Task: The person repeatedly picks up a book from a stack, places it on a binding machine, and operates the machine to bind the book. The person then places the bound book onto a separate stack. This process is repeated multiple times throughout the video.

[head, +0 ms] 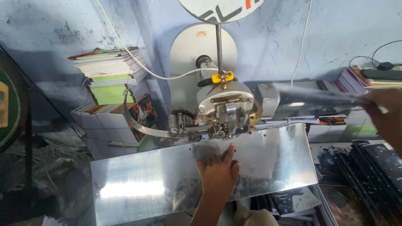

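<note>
left hand [218,172]: I am pressing it flat, palm down, fingers spread and gripping nothing, on the shiny metal table [142,184] of the stitching machine; the index finger is pointing up toward the stitching head [224,109].
metal table: it is sloping and mirror-bright, with its long axis running left to right across my view; nothing is lying on it but my left hand.
right hand [387,115]: it is reaching in from the right edge, blurred with motion, clenched on a dark glossy booklet [318,100] (the fingers themselves I cannot make out cleanly).
dark glossy booklet: it is hanging in the air to the right of the stitching head, above the table's right end, long axis roughly level and pointing left at the head; the right hand is the one carrying it, while the left is the nearer to the head.
finished pile [368,167]: dark booklets are lying stacked at the lower right, beside the table's edge.
stitching head: it is sitting just beyond my left fingertips, wire feeding down from a round spool [220,8].
far stacks: green and white booklets [111,75] are standing piled against the blue wall [50,33], left of the machine.
</note>
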